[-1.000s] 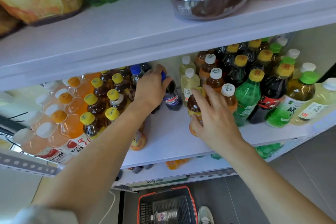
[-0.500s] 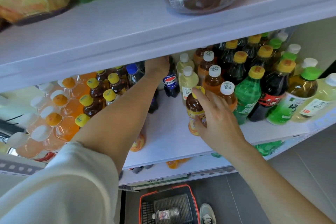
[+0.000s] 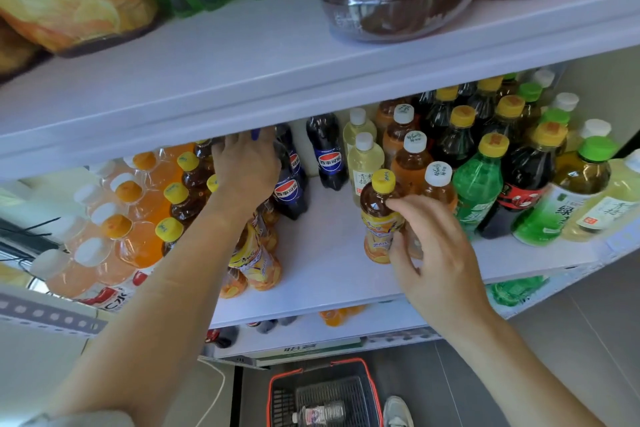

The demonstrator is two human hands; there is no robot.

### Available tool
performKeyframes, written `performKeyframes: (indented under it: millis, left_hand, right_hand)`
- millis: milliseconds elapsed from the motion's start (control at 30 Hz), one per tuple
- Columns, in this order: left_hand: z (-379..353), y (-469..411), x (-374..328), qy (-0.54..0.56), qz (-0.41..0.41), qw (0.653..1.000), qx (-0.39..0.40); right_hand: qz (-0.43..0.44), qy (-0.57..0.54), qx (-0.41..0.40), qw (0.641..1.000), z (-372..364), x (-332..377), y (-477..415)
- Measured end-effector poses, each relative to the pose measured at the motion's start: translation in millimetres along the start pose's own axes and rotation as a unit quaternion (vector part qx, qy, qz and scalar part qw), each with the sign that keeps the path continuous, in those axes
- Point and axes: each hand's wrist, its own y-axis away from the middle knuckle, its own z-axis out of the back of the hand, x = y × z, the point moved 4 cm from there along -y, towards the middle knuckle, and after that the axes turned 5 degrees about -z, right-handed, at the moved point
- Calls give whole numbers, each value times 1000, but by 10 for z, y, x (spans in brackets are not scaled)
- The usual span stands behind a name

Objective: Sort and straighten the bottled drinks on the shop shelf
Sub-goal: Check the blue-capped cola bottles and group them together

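A person faces a white shop shelf (image 3: 329, 274) crowded with bottled drinks, with both bare arms reaching in and the hands well apart.

The left hand (image 3: 246, 170) is far back on the shelf, palm down. Its fingers curl over the top of a blue-capped bottle (image 3: 255, 133); only the cap shows between the fingers, and the body is hidden under the hand. Touching the right edge of this hand are two dark cola bottles (image 3: 289, 192) with round red, white and blue labels. A third cola bottle (image 3: 329, 156) stands upright between the two hands, further back. To the left of the left forearm are rows of yellow-capped tea bottles (image 3: 180, 198), and beyond them orange drinks (image 3: 138, 236).

The right hand (image 3: 436, 253) is nearer the shelf's front edge and grips an iced tea bottle (image 3: 381, 218). This bottle has a yellow cap and a yellow and orange label. The index fingertip rests on its shoulder and the thumb on its lower label. It is upright, with its base on the shelf.

Just behind the right hand are amber bottles with white caps (image 3: 412, 163). To its right is a green bottle (image 3: 478, 191) (yellow cap), then more dark, green and pale bottles.

On the floor below the hands sits a red-rimmed basket (image 3: 349, 362) holding one bottle.
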Motion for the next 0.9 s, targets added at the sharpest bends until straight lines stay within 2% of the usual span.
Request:
performKeyframes:
  millis: [67, 167, 233, 300, 333, 367, 400, 467, 533, 633, 700, 800, 900]
  left_hand:
    - [-4, 50, -15, 24, -60, 998, -13]
    - [31, 266, -193, 94, -136, 986, -13]
    - [36, 442, -328, 72, -163, 984, 11]
    - [124, 583, -336, 87, -155, 984, -12]
    - [204, 642, -282, 124, -134, 982, -36]
    - [308, 713, -211, 170, -112, 976, -70]
    - [427, 798, -130, 214, -89, 967, -108]
    - [659, 993, 13, 283, -41, 941, -180]
    - [801, 1145, 140, 374, 16, 901, -217]
    - [866, 1259, 302, 515, 86, 825, -217]
    - [863, 1318, 378, 553, 112, 796, -218]
    - [830, 1394, 456, 582, 150, 769, -218]
    - [817, 1407, 499, 609, 159, 747, -216]
  right_hand:
    - [23, -8, 11, 1000, -31, 52, 110]
    - [0, -30, 59, 998, -116, 59, 301]
    - [-33, -53, 91, 994, -199, 24, 423]
    - [-117, -112, 130, 978, -300, -55, 526]
    - [-187, -152, 150, 959, -349, -115, 571]
    - [-271, -207, 171, 924, -395, -181, 608]
    - [-358, -275, 185, 873, -442, -234, 649]
    - [-499, -392, 195, 748, -521, -282, 725]
    - [-564, -461, 228, 646, -572, -262, 776]
    - [-562, -552, 344, 511, -617, -13, 816]
    - [-537, -592, 368, 475, -593, 140, 803]
    - [-512, -635, 349, 461, -544, 232, 755]
    - [-496, -627, 350, 488, -471, 298, 707]
